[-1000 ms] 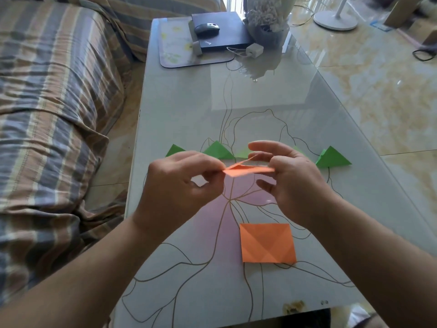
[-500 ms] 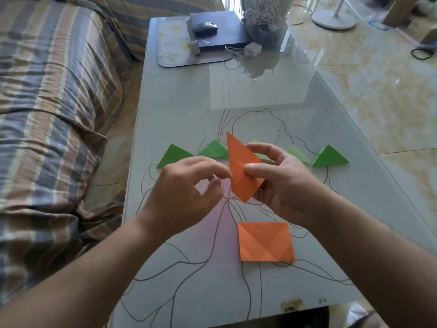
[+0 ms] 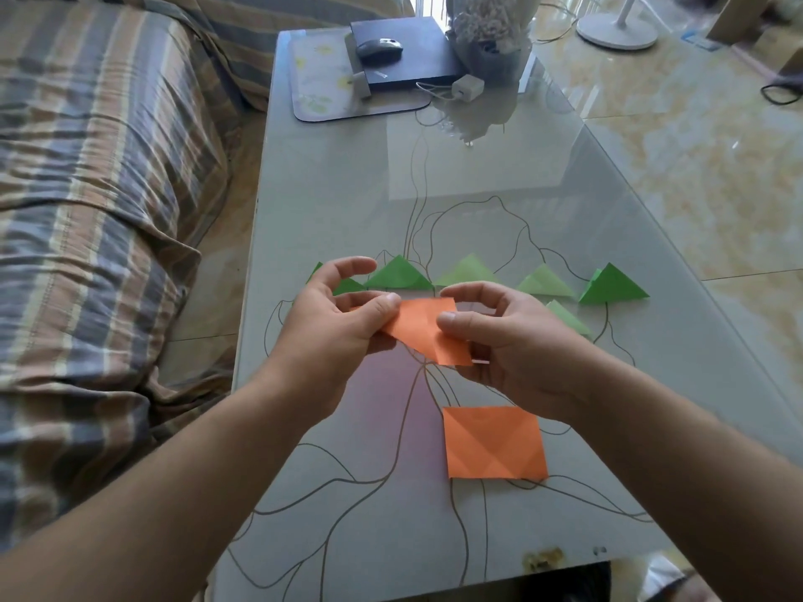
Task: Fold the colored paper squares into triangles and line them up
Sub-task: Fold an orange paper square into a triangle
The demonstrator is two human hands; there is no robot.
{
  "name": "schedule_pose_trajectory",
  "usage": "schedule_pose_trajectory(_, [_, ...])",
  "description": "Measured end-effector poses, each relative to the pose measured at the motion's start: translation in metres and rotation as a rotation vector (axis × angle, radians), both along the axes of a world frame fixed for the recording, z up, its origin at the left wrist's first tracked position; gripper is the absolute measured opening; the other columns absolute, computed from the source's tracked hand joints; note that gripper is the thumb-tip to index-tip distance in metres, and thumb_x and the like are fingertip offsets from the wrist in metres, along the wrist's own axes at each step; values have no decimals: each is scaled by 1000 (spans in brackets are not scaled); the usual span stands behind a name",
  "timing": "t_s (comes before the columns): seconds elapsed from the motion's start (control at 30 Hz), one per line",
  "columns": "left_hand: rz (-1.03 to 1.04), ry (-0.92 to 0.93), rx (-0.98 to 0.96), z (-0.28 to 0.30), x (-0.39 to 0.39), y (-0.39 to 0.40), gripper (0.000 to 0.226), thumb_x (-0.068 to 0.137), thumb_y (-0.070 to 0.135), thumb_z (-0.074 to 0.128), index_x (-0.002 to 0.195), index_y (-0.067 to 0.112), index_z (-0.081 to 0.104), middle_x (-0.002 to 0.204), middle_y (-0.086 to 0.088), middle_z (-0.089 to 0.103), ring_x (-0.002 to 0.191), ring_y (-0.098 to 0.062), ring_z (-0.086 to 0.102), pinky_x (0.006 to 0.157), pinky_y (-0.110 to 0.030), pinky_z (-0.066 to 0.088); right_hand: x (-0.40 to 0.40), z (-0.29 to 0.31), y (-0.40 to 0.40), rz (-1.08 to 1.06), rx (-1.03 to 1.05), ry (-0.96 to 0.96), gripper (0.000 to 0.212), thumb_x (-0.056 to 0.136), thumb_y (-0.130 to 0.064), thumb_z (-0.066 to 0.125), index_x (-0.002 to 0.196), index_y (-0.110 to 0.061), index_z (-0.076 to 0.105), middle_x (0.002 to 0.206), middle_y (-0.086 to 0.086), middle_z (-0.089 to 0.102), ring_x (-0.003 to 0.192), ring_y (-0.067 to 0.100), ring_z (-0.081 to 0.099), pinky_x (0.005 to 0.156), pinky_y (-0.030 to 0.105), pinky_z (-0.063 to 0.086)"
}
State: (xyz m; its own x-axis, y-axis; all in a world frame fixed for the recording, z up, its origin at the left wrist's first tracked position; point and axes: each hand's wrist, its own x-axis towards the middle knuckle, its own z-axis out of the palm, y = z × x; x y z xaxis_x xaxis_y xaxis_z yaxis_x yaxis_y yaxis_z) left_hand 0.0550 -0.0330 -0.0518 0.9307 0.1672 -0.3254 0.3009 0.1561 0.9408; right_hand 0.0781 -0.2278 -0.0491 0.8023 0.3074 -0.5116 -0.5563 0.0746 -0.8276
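While an orange square lies flat on the glass table, left hand and right hand pinch an orange paper above it, before green triangles.

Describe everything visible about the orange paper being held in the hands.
The held orange paper is a thin, matte sheet, partly folded, with a crease line showing near its middle. It is held above the glass table, tilted, its lower corner pointing toward the person. The left hand pinches its left end with the thumb on top; the right hand pinches its right side. Its full shape is hidden by the fingers.
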Motion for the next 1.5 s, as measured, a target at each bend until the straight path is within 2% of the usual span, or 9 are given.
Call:
schedule_pose_trajectory(0.37, [65,39,-186,-5,-2,-3,16,97,4,65,112,11,65,113,-22,72,103,-31,75,81,-39,64,-1,3,-1,76,3,18,16,92,3,68,104,-8,68,81,12,68,67,23,67,61,27,54])
schedule_pose_trajectory(0.47, [-24,55,-186,-2,-3,-2,20,100,1,57,113,14,66,106,-20,72,95,-33,72,80,-40,64,1,3,-2,2,-6,15,15,95,3,63,101,-8,68,78,12,66,64,23,66,60,29,55])
schedule_pose_trajectory(0.57, [-106,62,-185,2,-4,-3,37,97,-8,45,120,13,65,87,-16,62,81,-34,54,71,-39,56,2,3,-2,-25,2,-7,16,93,7,62,102,-6,69,75,13,64,61,21,61,55,26,52])
schedule_pose_trajectory(0.63, [-138,101,-218,5,-5,-4,40,95,-8,40,123,9,63,93,-19,60,84,-36,56,69,-40,59,1,3,-2,-18,2,-22,19,92,10,64,106,-2,69,73,13,64,58,19,59,52,23,50])
schedule_pose_trajectory(0.8, [-159,167,-171,1,-5,-7,22,103,18,56,122,13,63,91,-14,70,79,-28,67,74,-43,58,1,4,-4,75,-88,-105,28,90,9,70,115,-5,68,78,15,70,59,17,60,55,24,49])
schedule_pose_trajectory(0.9, [-198,159,-79,-6,-6,-7,19,99,11,64,117,7,68,96,-15,78,81,-25,75,70,-34,62,2,4,-4,63,-131,-150,26,89,7,72,111,-6,70,78,13,68,63,18,59,59,26,49])
schedule_pose_trajectory(1.13, [-168,63,-144,-5,-9,-9,14,99,10,62,113,8,65,100,-17,78,90,-30,77,81,-43,65,1,0,-2,64,-57,-139,11,97,3,60,101,-3,68,80,15,64,59,17,58,56,24,48])
schedule_pose_trajectory(1.27, [-177,68,-171,-3,-8,-10,28,92,18,69,119,17,62,99,-15,79,88,-28,76,80,-41,64,1,-1,-4,45,-102,-201,9,99,-2,61,101,-1,70,76,13,67,61,17,60,58,25,49])
schedule_pose_trajectory(1.5, [-242,36,-111,-2,-9,-7,39,90,3,73,123,21,62,89,-9,76,81,-27,74,75,-34,63,4,-7,-4,-103,-103,-244,13,97,2,58,96,-5,69,71,11,66,60,19,58,59,29,48])
